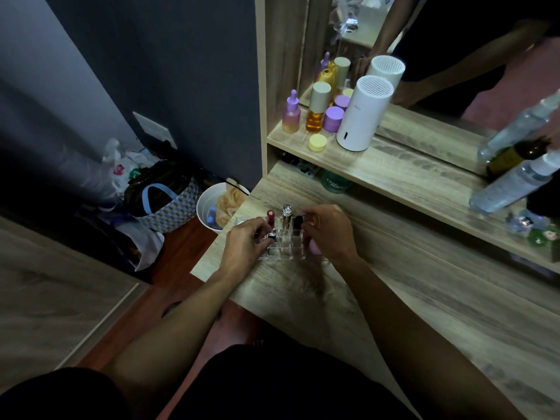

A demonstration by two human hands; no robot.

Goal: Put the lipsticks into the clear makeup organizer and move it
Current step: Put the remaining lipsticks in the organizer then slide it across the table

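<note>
The clear makeup organizer sits near the left end of the wooden desk. In its back row stand a red lipstick, a silver-capped lipstick and a black lipstick. My left hand rests on the organizer's left side, fingers closed on a small dark lipstick over a front slot. My right hand is at the organizer's right side and holds a pink lipstick against its edge.
A shelf above the desk carries purple and amber bottles, a yellow jar and a white cylinder before a mirror. Clear spray bottles stand at the right. A white bin and bags lie on the floor left of the desk.
</note>
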